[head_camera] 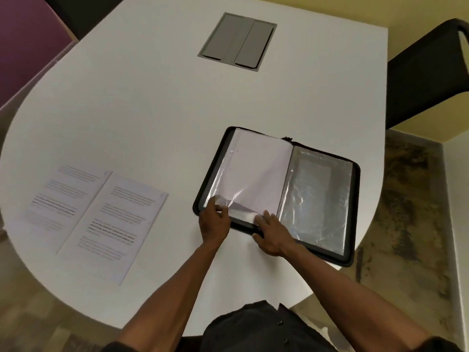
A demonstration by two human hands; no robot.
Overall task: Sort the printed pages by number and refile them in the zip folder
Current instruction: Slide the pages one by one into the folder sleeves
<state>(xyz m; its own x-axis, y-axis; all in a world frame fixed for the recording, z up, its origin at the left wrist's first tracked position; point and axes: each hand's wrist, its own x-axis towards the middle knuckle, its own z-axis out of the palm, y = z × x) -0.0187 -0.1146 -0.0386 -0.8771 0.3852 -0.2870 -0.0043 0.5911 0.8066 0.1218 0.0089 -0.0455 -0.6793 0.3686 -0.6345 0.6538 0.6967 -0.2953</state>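
Observation:
A black zip folder [352, 214] lies open on the white table [152, 110], right of centre. Its left side shows a clear plastic sleeve with a blank white page [256, 174] in it; the right side shows empty crinkled sleeves [317, 196]. My left hand [214, 221] pinches the sleeve's lifted near-left corner. My right hand [270, 232] lies over the folder's near edge, its fingertips on the sleeve's bottom edge. Two printed pages [97, 214] lie side by side on the table to the left, text up, apart from both hands.
A grey hatch with two flaps [238, 41] is set into the table at the back. A black chair [426, 72] stands at the right, past the table's edge. A purple panel [28, 47] fills the far left.

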